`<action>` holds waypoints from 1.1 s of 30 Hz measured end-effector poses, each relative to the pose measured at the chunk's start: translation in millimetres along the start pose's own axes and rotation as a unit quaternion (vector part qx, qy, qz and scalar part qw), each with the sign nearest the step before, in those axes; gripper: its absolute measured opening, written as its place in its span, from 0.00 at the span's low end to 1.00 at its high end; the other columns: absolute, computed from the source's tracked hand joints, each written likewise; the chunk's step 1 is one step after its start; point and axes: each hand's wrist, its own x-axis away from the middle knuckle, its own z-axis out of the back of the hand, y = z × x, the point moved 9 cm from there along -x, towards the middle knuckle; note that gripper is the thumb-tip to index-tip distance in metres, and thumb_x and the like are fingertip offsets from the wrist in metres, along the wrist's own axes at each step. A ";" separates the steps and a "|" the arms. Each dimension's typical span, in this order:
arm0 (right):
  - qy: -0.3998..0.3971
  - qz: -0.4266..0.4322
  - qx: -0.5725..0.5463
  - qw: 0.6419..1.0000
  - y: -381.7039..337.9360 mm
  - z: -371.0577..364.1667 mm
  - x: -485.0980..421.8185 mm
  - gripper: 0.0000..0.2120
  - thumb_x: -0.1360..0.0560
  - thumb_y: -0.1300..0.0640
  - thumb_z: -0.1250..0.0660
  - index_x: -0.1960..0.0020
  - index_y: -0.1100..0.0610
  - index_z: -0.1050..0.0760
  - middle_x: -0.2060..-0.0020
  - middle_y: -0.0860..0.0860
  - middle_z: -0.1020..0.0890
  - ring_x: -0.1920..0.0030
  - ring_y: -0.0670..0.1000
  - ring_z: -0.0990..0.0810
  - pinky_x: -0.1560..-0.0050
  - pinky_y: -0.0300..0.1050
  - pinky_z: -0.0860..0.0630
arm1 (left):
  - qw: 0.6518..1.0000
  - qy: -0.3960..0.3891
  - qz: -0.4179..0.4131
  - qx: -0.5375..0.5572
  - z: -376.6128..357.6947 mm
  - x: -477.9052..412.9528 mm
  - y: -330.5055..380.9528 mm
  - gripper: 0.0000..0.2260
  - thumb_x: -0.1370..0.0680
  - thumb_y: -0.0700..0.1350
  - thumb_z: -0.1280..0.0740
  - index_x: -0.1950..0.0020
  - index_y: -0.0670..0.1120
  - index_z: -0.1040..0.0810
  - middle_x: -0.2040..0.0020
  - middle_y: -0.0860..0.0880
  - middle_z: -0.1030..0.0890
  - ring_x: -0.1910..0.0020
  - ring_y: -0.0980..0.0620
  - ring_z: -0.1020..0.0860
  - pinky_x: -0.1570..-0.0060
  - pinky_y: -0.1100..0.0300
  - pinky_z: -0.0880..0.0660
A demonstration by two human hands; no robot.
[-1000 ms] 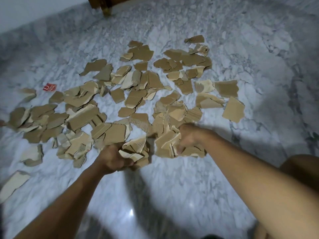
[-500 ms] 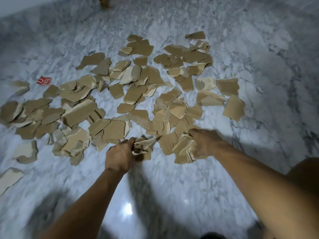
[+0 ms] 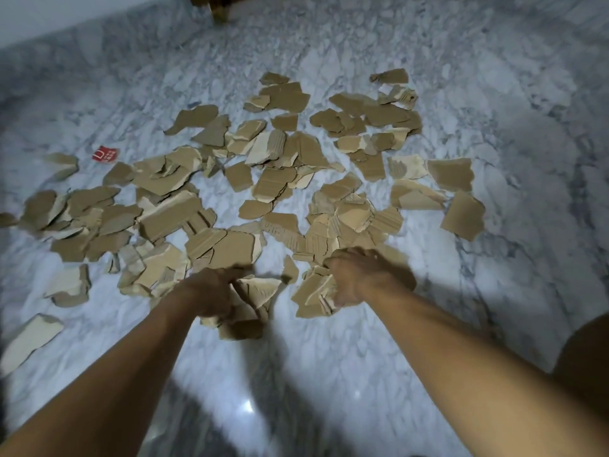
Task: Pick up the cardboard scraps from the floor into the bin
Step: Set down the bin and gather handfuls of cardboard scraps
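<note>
Many torn brown cardboard scraps lie spread over the grey-white marble floor. My left hand is closed on a bunch of scraps at the near edge of the spread. To its right, my right hand grips a second bunch of scraps. Both bunches sit just above or on the floor; I cannot tell which. No bin is in view.
A small red card lies on the floor at the left, beyond the scraps. A wooden furniture leg stands at the top edge. A white wall runs along the upper left. My knee shows at the right edge.
Both hands have pulled slightly toward me with their bunches of scraps. The left hand has gathered more pieces under its fingers.
</note>
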 end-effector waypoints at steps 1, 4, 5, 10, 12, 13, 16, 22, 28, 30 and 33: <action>0.010 0.010 0.016 1.000 -6.6 -2.9 -1.5 0.34 0.33 0.46 0.23 0.31 0.48 0.30 0.33 0.49 0.28 0.31 0.56 0.32 0.31 0.58 0.39 | 1.000 0.009 -0.011 0.023 -3.6 0.8 1.4 0.39 0.34 0.48 0.26 0.25 0.62 0.37 0.35 0.47 0.22 0.40 0.45 0.22 0.45 0.55 0.22; 0.034 0.027 0.038 0.998 -11.7 -3.1 -2.8 0.33 0.32 0.45 0.25 0.31 0.46 0.32 0.34 0.50 0.29 0.31 0.55 0.32 0.29 0.62 0.45 | 0.996 0.029 -0.055 0.065 -8.8 -0.2 12.0 0.37 0.37 0.48 0.24 0.29 0.57 0.30 0.39 0.48 0.19 0.44 0.46 0.20 0.46 0.52 0.21; 0.034 0.035 0.023 0.999 -11.2 -3.5 -2.2 0.32 0.32 0.46 0.25 0.32 0.46 0.32 0.36 0.50 0.27 0.32 0.56 0.30 0.30 0.60 0.42 | 0.995 0.033 -0.066 0.065 -9.2 -2.1 16.8 0.35 0.38 0.49 0.24 0.31 0.56 0.27 0.41 0.49 0.18 0.46 0.47 0.19 0.47 0.51 0.20; 0.043 -0.007 -0.191 0.981 24.4 16.6 8.3 0.35 0.36 0.44 0.23 0.32 0.43 0.33 0.42 0.49 0.20 0.47 0.53 0.20 0.46 0.52 0.19 | 0.994 0.052 -0.092 0.042 8.4 -11.8 47.0 0.24 0.38 0.52 0.22 0.42 0.54 0.21 0.47 0.50 0.17 0.51 0.48 0.19 0.50 0.53 0.20; 0.070 -0.059 -0.302 0.949 58.2 34.6 13.9 0.47 0.42 0.39 0.21 0.28 0.45 0.37 0.37 0.50 0.23 0.43 0.53 0.21 0.42 0.54 0.21 | 0.992 0.070 -0.105 0.030 17.5 -18.3 63.7 0.25 0.37 0.53 0.23 0.41 0.53 0.21 0.44 0.49 0.21 0.47 0.46 0.20 0.47 0.53 0.21; 0.100 -0.079 -0.355 0.926 75.2 46.3 17.4 0.54 0.45 0.37 0.19 0.26 0.48 0.39 0.34 0.50 0.24 0.38 0.53 0.23 0.37 0.55 0.23 | 0.990 0.078 -0.117 0.028 19.0 -22.5 73.2 0.28 0.38 0.54 0.23 0.38 0.53 0.23 0.41 0.49 0.23 0.44 0.46 0.21 0.45 0.52 0.22; 0.153 -0.117 -0.468 0.862 109.8 68.5 31.6 0.58 0.46 0.39 0.15 0.25 0.57 0.38 0.33 0.50 0.26 0.33 0.53 0.27 0.32 0.52 0.28 | 0.984 0.085 -0.151 0.039 13.5 -29.6 99.3 0.38 0.39 0.57 0.28 0.29 0.56 0.30 0.32 0.51 0.28 0.35 0.46 0.25 0.37 0.50 0.25; 0.142 -0.123 -0.493 0.850 120.6 65.7 46.7 0.34 0.40 0.49 0.16 0.40 0.56 0.26 0.47 0.46 0.20 0.42 0.49 0.22 0.40 0.44 0.26 | 0.982 0.130 -0.125 0.063 8.0 -36.0 98.5 0.32 0.35 0.54 0.27 0.31 0.57 0.28 0.39 0.51 0.19 0.41 0.47 0.21 0.44 0.55 0.23; 0.045 -0.154 -0.369 0.916 142.9 49.3 52.1 0.41 0.51 0.42 0.16 0.42 0.55 0.24 0.49 0.49 0.17 0.47 0.53 0.19 0.44 0.50 0.21 | 0.988 0.108 -0.090 0.062 5.6 -37.6 97.6 0.30 0.34 0.53 0.26 0.33 0.53 0.27 0.44 0.47 0.17 0.44 0.45 0.20 0.47 0.54 0.23; 0.004 -0.168 -0.313 0.935 143.5 24.8 56.8 0.35 0.45 0.48 0.16 0.42 0.57 0.24 0.47 0.51 0.17 0.48 0.54 0.19 0.48 0.46 0.21 | 0.990 0.089 -0.085 0.064 2.1 -37.2 95.8 0.28 0.35 0.53 0.25 0.37 0.52 0.25 0.46 0.47 0.17 0.46 0.46 0.19 0.49 0.55 0.23; -0.035 -0.198 -0.220 0.954 143.7 -24.5 63.7 0.41 0.41 0.51 0.16 0.33 0.56 0.28 0.36 0.55 0.25 0.39 0.58 0.22 0.44 0.48 0.22 | 0.991 0.058 -0.096 0.079 0.9 -39.0 98.4 0.29 0.41 0.56 0.25 0.41 0.52 0.21 0.48 0.50 0.15 0.50 0.50 0.18 0.51 0.58 0.20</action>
